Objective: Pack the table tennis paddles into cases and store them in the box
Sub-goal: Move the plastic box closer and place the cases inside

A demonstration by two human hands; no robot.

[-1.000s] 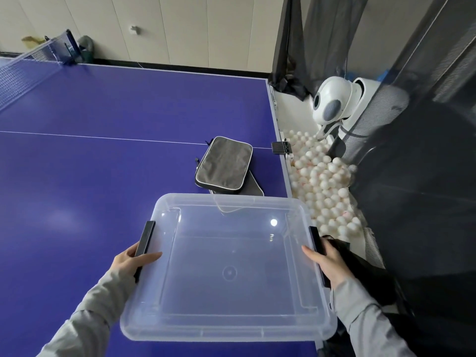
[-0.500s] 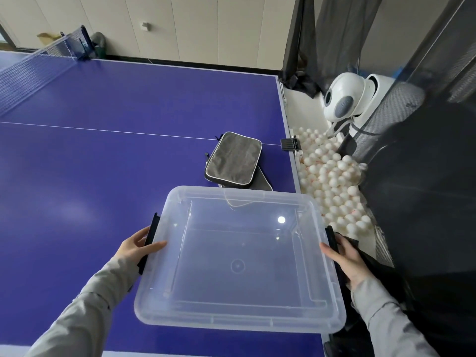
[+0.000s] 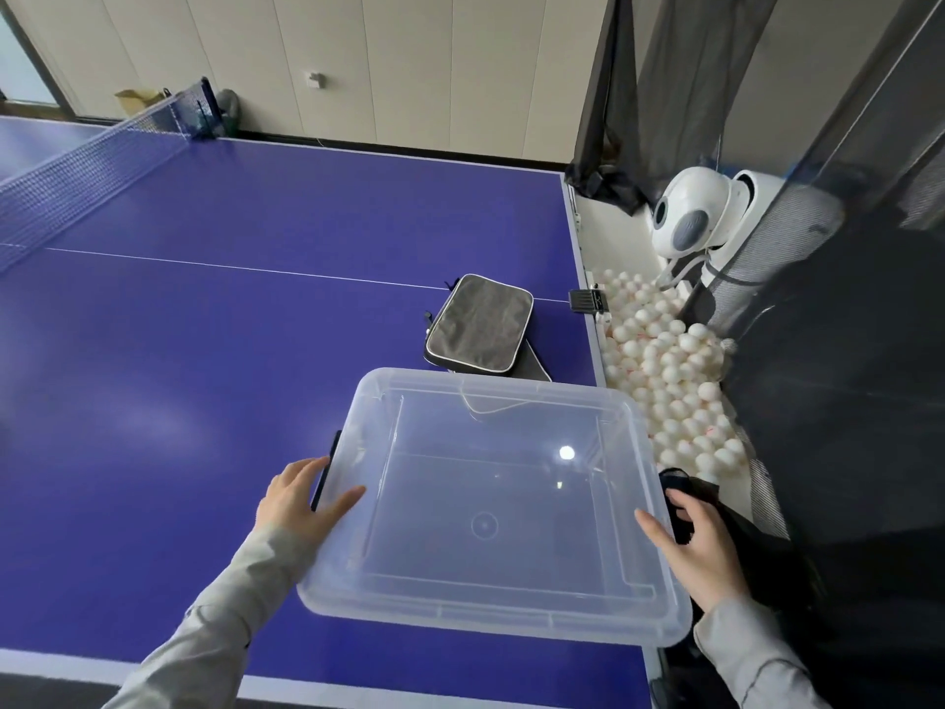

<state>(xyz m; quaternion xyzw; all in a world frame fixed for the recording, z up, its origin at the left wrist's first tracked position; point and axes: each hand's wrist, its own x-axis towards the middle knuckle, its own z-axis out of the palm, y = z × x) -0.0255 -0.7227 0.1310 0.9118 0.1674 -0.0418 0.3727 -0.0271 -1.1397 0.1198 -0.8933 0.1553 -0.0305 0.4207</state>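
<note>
As I watch the head feed from my end, the left hand (image 3: 301, 498) grips the left side of the box (image 3: 491, 383), with the thumb laid over the rim and the fingers against the black latch (image 3: 327, 468) there. The right hand (image 3: 700, 550) holds the opposite side the same way, thumb on the rim and fingers curled around the edge, where a second black latch is mostly hidden. Both hands are clamped on the box, and both sleeves are grey.

The box is clear plastic, wide and shallow, with its open side up. It sits at the near right part of the table (image 3: 204, 376), and its near right corner sticks out past the table's edge. I cannot tell whether its bottom rests on the surface or hangs just above it.

Just beyond the far rim a grey case (image 3: 478, 332) with dark edging lies flat on the table. It overlaps a dark flat piece (image 3: 538, 370) beneath it that I cannot identify. A small black clip (image 3: 585, 300) sits on the table's edge near the case.

Off the right edge, a heap of white balls (image 3: 670, 371) lies below the table. A white ball machine (image 3: 690, 217) stands behind them, with black netting (image 3: 844, 401) around it. At far left, the net (image 3: 87, 171) crosses the blue table.
</note>
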